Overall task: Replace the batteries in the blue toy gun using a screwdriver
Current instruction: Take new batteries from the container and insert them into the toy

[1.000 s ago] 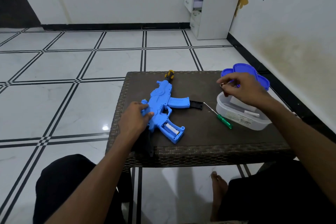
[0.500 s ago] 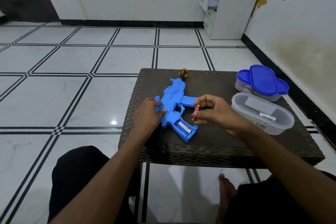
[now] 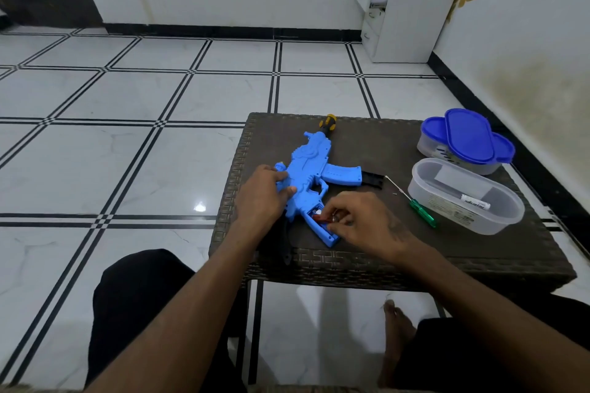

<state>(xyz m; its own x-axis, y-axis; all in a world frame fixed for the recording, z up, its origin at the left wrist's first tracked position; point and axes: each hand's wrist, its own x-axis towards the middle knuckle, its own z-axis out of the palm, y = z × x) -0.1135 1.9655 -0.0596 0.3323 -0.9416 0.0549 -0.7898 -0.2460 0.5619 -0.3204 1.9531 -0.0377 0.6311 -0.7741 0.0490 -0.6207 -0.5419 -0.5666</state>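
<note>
The blue toy gun (image 3: 314,169) lies flat on the dark woven table (image 3: 367,252), its grip pointing at me with the battery compartment open. My left hand (image 3: 261,198) grips the gun's rear body and holds it down. My right hand (image 3: 357,220) pinches a red battery (image 3: 320,218) and holds it at the open compartment in the grip. A green-handled screwdriver (image 3: 423,213) lies on the table to the right of the gun, free of both hands.
An open clear plastic box (image 3: 447,201) with a battery and paper inside stands at the right. Behind it sits a second box with blue lids (image 3: 467,135). A yellow-black tool handle (image 3: 328,122) lies past the gun's muzzle. A white drawer unit (image 3: 408,3) stands by the far wall.
My right hand took a red battery from the clear box, carried it left, and now holds it down at the gun's open compartment. My left hand stayed on the gun.
</note>
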